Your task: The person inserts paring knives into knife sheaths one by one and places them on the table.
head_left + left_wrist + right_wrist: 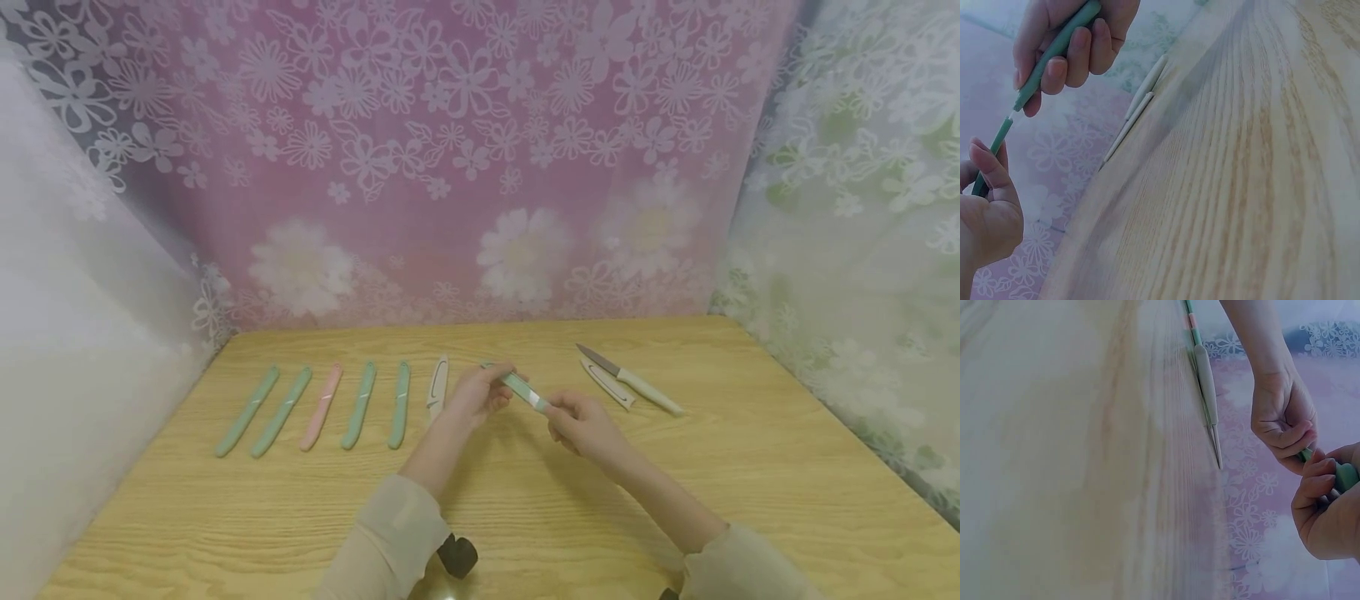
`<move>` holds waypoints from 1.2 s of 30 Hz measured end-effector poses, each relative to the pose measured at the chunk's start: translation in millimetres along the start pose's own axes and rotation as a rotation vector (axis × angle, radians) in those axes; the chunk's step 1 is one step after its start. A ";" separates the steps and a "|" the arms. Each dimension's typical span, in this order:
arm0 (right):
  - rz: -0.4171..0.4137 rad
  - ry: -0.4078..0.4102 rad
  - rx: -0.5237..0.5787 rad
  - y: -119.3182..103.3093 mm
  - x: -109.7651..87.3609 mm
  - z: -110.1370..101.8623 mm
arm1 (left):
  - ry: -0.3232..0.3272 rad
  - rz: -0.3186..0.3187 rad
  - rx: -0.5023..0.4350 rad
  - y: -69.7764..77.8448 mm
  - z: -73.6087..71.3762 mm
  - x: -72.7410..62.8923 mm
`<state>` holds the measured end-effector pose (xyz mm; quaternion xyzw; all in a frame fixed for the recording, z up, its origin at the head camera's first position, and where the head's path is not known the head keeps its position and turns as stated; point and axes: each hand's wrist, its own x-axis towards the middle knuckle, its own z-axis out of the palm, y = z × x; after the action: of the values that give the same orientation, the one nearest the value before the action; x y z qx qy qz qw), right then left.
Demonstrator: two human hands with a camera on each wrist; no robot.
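My left hand point(474, 397) grips the green sheath point(517, 384) of a small knife over the middle of the table. From the other end, my right hand point(594, 432) holds the knife's green handle point(1057, 53), fingers curled round it. A short strip of bare blade point(1016, 115) shows between sheath and handle, so the two are slightly apart. Right of my hands lies a knife point(647, 390) with a pale handle and a bare grey blade. Beside it rests a whitish sheath point(606, 383) with a dark outline.
To the left, green sheathed knives point(360, 406) and a pink sheathed knife point(321, 407) lie in a row. A whitish one point(438, 385) lies next to my left forearm, partly hidden. Flowered curtains point(450, 167) hang behind and beside the wooden table point(225, 525).
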<state>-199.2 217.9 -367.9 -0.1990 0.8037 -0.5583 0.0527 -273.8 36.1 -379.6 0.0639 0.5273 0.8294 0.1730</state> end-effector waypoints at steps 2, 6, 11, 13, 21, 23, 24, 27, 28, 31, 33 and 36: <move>-0.003 -0.001 -0.005 0.3 0.4 0.4 | -0.002 -0.001 0.005 -1.4 0.5 0.1; -0.004 0.002 -0.014 1.4 1.0 0.4 | -0.004 -0.005 0.033 -4.1 2.8 0.8; 0.011 -0.003 -0.005 4.3 1.1 -1.2 | 0.002 -0.016 0.040 -4.3 6.2 0.2; 0.029 -0.011 -0.007 5.4 1.4 -1.6 | 0.000 -0.018 0.039 -3.1 6.4 -0.5; 0.121 -0.227 0.074 5.7 -2.4 -3.9 | 0.076 0.027 0.159 1.6 -0.3 2.8; 0.149 -0.267 0.087 5.4 -2.8 -1.8 | 0.126 0.050 0.277 2.5 -2.4 3.6; 0.154 -0.281 0.089 5.0 -2.5 -0.2 | 0.145 0.062 0.360 2.8 -3.1 3.4; 0.161 -0.287 0.081 3.2 0.4 5.1 | 0.190 0.077 0.656 2.5 -2.5 -0.3; 0.163 -0.279 0.070 2.7 2.0 7.0 | 0.193 0.084 0.757 1.9 -1.6 -2.4; 0.178 -0.237 0.031 1.6 7.7 12.2 | 0.168 0.082 0.939 0.5 2.6 -9.0; 0.195 -0.203 -0.002 1.5 11.6 15.4 | 0.149 0.063 0.988 -0.3 5.6 -13.4; 0.220 -0.183 -0.022 1.2 16.6 20.3 | 0.155 0.031 0.999 -0.1 8.5 -17.6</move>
<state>-208.6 194.2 -374.3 -0.1602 0.8186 -0.5198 0.1843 -254.9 37.1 -374.7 0.0851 0.8700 0.4807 0.0692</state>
